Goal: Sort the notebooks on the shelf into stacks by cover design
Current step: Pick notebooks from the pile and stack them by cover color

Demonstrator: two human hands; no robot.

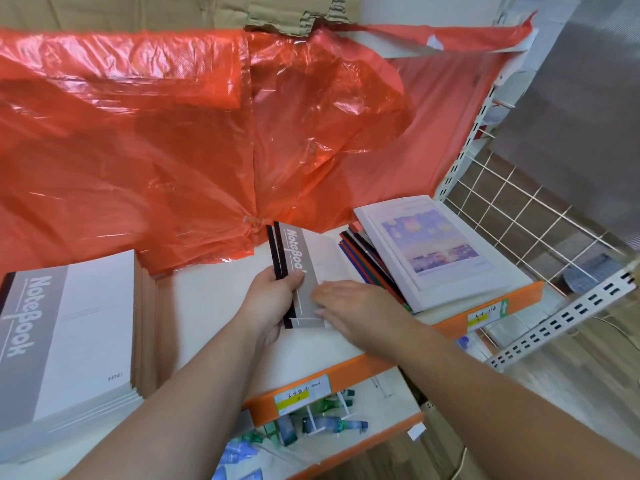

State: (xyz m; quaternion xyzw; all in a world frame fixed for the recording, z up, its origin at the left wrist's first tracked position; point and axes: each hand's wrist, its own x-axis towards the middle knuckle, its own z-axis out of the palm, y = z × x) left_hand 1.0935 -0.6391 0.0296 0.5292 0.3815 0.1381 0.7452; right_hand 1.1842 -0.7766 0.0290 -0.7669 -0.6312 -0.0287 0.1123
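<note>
1. Progress: about mid-sort, I'd judge. Tall grey NoteBook stack (69,334) sits well to the left of the left hand (273,299) and looks built already.
2. Left hand grips the held grey notebooks (298,251) at their black spines, thumb on the cover. They are between both hands, over the shelf (214,299).
3. Right hand (349,303) lies flat on the same cover, fingers straight.
4. Remaining: mixed pile (367,258) just right of the right hand, with a picture-cover notebook (426,244) on top.
</note>
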